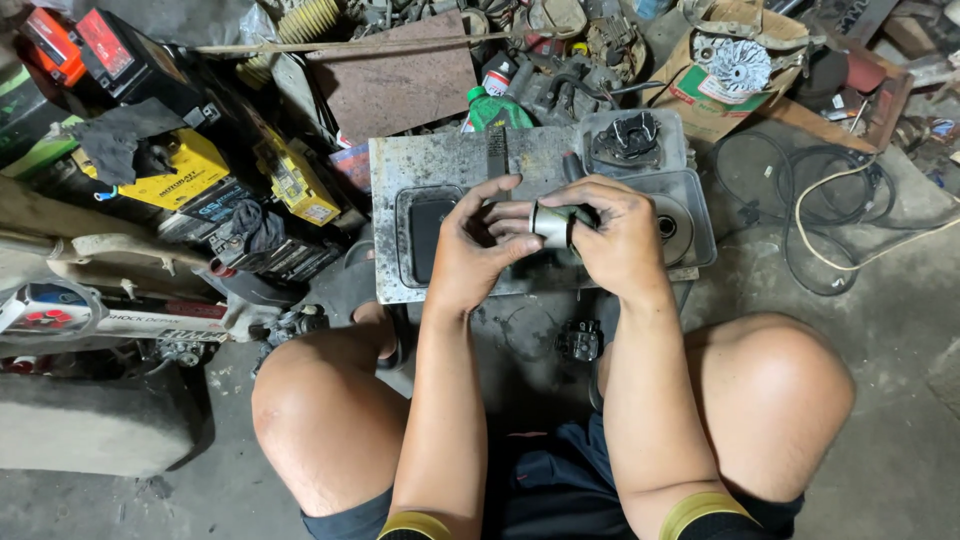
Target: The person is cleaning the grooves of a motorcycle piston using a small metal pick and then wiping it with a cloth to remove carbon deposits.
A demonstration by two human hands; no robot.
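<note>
I sit with both knees up, and both hands meet over a grimy grey metal slab point(450, 160) on the floor. My right hand point(615, 235) grips a small silver metal cylinder point(551, 222). My left hand point(475, 245) touches the same cylinder with its fingertips, thumb and fingers pinching its near end. Under my hands lie two grey plastic trays: one with a dark recess point(425, 230) on the left, one holding a round metal disc point(678, 228) on the right. A black part point(628, 138) rests on the slab's far right corner.
Yellow and black batteries point(185, 175) are piled at left. A green bottle point(495, 108), a brown board point(400, 85), and engine parts crowd the back. Black and white cables point(830, 200) coil on the concrete at right. A small black part point(580, 340) lies between my legs.
</note>
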